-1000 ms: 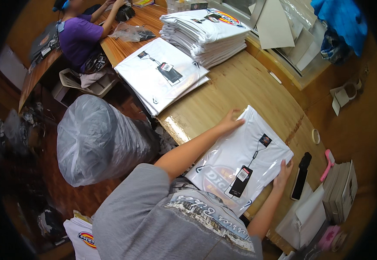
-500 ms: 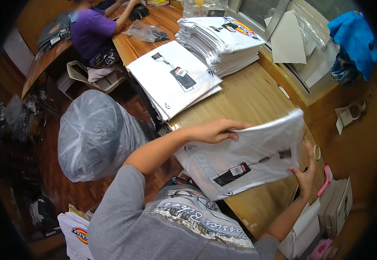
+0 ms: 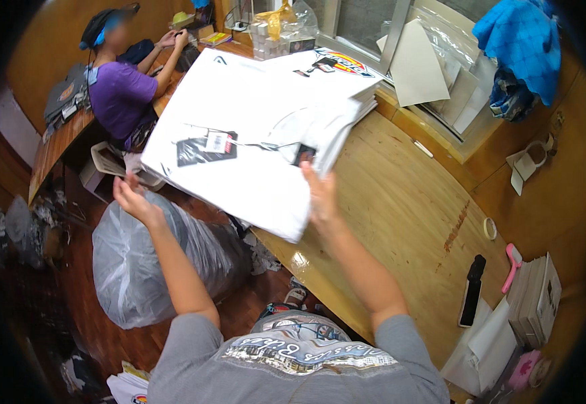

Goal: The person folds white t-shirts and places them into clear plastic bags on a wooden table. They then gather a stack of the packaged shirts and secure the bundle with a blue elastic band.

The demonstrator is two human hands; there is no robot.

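A folded white shirt (image 3: 239,192) with a black hang tag, a barcode sticker and a cord on its front lies tilted over the near pile at the table's far left. My right hand (image 3: 321,196) grips its right edge, thumb on top and the other fingers mostly hidden. Beside its left corner is my left hand (image 3: 137,202), fingers spread and slightly blurred, with nothing in it. Whether those fingertips touch the edge I cannot tell. Just behind, a tall stack of folded white shirts (image 3: 363,101) with a colourful print on top is partly covered.
A big translucent plastic sack (image 3: 135,262) stands on the floor left of the wooden table (image 3: 400,222). Toward the right are a tape roll (image 3: 489,229), a black-handled brush (image 3: 471,293), a pink-handled tool (image 3: 512,266) and stacked cards (image 3: 532,303). A co-worker in purple (image 3: 121,94) sits at far left.
The shirt has moved from the near right of the table up and left over the pile. My left hand has let go of its upper edge and opened. My head view has shifted.
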